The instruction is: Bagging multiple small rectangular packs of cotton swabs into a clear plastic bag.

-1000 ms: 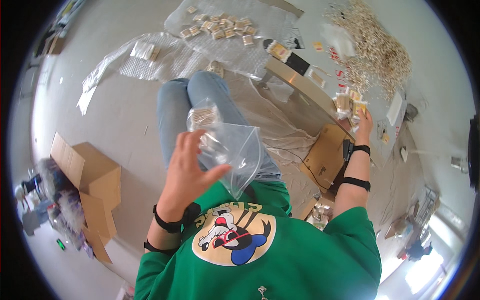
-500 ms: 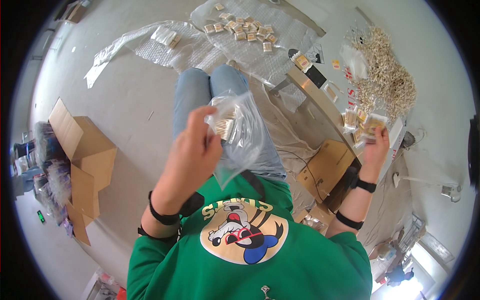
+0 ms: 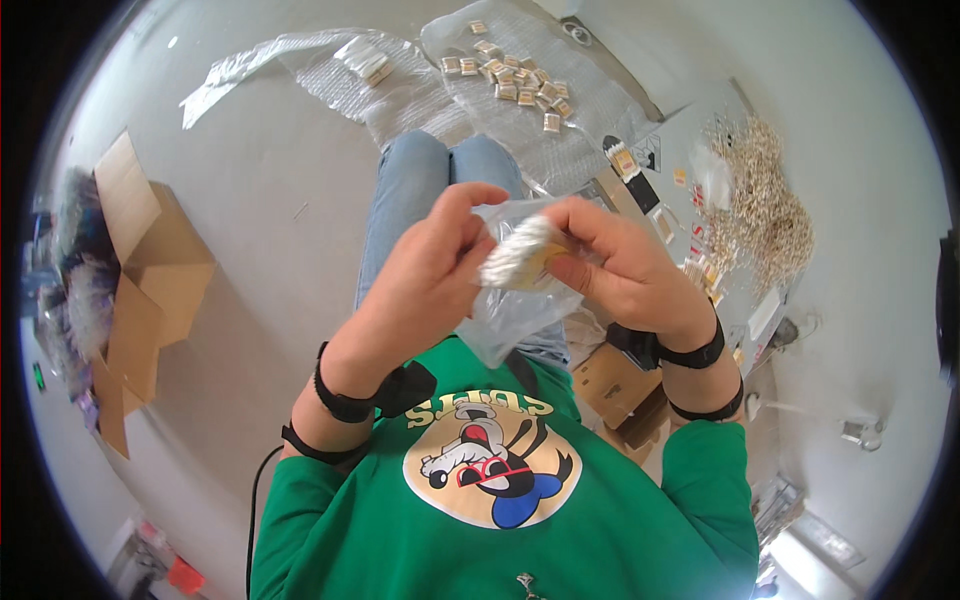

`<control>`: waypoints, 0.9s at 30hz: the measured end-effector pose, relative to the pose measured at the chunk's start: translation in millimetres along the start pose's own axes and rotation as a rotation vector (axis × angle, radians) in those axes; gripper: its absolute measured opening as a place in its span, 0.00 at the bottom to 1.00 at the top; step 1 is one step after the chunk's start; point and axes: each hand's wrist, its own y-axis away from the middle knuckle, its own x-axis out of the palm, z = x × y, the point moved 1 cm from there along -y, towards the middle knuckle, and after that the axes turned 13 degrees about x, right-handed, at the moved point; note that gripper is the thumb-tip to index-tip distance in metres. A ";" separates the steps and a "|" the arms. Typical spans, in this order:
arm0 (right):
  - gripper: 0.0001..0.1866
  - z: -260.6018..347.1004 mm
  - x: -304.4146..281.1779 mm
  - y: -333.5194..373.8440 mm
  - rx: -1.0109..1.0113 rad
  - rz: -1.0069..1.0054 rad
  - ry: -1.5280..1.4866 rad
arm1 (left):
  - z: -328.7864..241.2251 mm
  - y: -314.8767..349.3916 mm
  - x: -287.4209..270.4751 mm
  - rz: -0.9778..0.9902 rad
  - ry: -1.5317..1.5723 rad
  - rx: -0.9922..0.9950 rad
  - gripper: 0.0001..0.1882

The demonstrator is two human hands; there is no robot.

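"Holding what, on the right?"

"Holding a pack (image 3: 522, 255) in the right grip (image 3: 628, 270), pinched between thumb and fingers."

"And on the left?"

"Narrow too: left grip (image 3: 422, 265) curled, pinching the clear bag (image 3: 500, 325) near its edge."

"Where to look for the pack, exactly?"

"Between both grips, against the bag. White-tipped, turned toward the left grip, somewhat blurred. Inside the mouth or just before it? Cannot tell."

"And the bag?"

"Crumpled between the grips, hanging below toward the green shirt (image 3: 640, 520)."

"Anything ahead?"

"Just beyond the left grip, jeans (image 3: 408, 190). Farther ahead, well apart from both grips, small packs (image 3: 526, 97) scattered over bubble wrap (image 3: 600, 112)."

"To the right?"

"Past the right grip, on the table (image 3: 683, 210), a large, pale heap (image 3: 765, 200) of loose swabs."

"And to the left?"

"Well apart from the left grip, an open carton (image 3: 172, 290) on the floor (image 3: 260, 220)."
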 end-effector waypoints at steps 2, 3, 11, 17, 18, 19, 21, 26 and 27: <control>0.15 -16.9 -1.2 -3.0 0.076 0.043 0.138 | 9.1 5.1 4.5 -0.043 -0.136 0.109 0.16; 0.14 -20.6 1.8 2.7 0.161 0.047 0.298 | 16.9 8.3 9.4 -0.060 -0.286 0.208 0.18; 0.21 -86.1 67.6 -10.3 0.066 0.054 0.401 | 29.7 13.8 68.6 0.256 -0.405 0.539 0.19; 0.24 -140.6 82.9 -57.6 0.173 -0.255 0.569 | 38.1 15.1 74.0 0.386 -0.222 0.445 0.19; 0.23 -136.2 82.6 -74.4 0.193 -0.158 0.517 | 42.2 14.8 74.5 0.398 -0.200 0.461 0.19; 0.23 -143.4 88.2 -78.8 0.194 -0.147 0.520 | 45.5 14.8 74.5 0.410 -0.178 0.476 0.19; 0.22 -153.0 97.8 -87.4 0.348 -0.209 0.577 | 50.9 13.0 69.2 0.382 -0.209 0.500 0.20; 0.20 -130.7 104.3 -97.5 0.465 -0.053 0.577 | 50.9 19.3 53.7 0.320 -0.301 0.482 0.23; 0.19 -131.2 105.5 -99.7 0.462 -0.081 0.551 | 45.2 22.9 48.6 0.375 -0.378 0.368 0.28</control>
